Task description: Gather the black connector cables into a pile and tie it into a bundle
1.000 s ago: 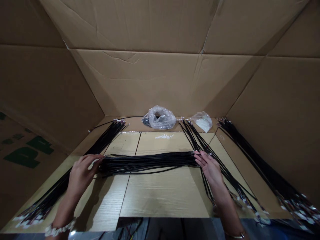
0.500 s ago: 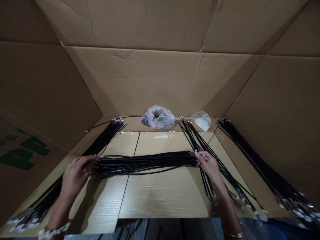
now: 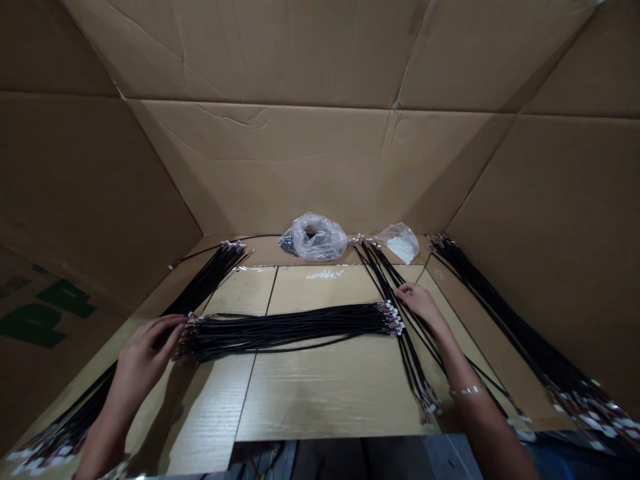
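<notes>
Tabletop (image 3: 320, 393), wire bundle (image 3: 285, 330), left hand (image 3: 143, 360) probably touching

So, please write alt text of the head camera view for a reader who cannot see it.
The left hand and right hand are at the two ends of a bundle of black cables lying across a wooden table, with more cable bundles at both sides and a plastic bag behind, inside cardboard walls.

Right hand (image 3: 421, 305) off wire bundle (image 3: 287, 331) now, lifted away from its right end, up and outward over diagonal black cables (image 3: 376, 273). Left hand (image 3: 143, 360) shifted leftward, no longer gripping, resting just beside bundle's splayed left end.
</notes>
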The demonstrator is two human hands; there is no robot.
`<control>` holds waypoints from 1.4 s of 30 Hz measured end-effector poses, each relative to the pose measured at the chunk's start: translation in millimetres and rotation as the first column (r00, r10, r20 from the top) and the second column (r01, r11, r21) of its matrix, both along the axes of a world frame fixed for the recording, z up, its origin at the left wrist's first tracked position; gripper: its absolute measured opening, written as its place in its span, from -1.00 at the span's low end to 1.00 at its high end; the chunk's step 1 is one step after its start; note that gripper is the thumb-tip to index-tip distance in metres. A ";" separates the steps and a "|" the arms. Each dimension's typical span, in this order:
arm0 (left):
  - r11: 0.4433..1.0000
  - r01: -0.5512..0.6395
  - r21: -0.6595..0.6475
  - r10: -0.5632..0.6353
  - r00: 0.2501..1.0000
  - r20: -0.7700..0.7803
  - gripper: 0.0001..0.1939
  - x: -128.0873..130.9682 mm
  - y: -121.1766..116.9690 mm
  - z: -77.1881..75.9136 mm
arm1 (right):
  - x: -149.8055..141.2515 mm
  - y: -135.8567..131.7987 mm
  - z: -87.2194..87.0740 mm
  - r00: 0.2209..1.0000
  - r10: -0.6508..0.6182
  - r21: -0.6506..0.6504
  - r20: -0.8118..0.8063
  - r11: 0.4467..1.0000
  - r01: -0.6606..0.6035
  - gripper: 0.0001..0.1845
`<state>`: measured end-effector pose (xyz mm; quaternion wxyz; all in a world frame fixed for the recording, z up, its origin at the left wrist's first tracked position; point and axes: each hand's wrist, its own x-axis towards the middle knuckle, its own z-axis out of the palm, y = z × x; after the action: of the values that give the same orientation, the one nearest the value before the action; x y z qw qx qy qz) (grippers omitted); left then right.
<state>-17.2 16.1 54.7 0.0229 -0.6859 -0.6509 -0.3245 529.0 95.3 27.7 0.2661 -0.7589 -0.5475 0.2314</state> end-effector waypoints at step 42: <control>0.639 0.730 -0.240 -0.092 0.383 0.919 -0.41 179.1 -41.9 34.8 | -114.2 -75.5 58.8 0.046 0.234 0.236 -0.971 0.914 0.331 -0.65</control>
<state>161.9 -25.7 89.5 -0.6115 -0.5490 -0.4303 -0.3736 414.8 19.8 86.5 0.7258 -0.3313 -0.2169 0.5625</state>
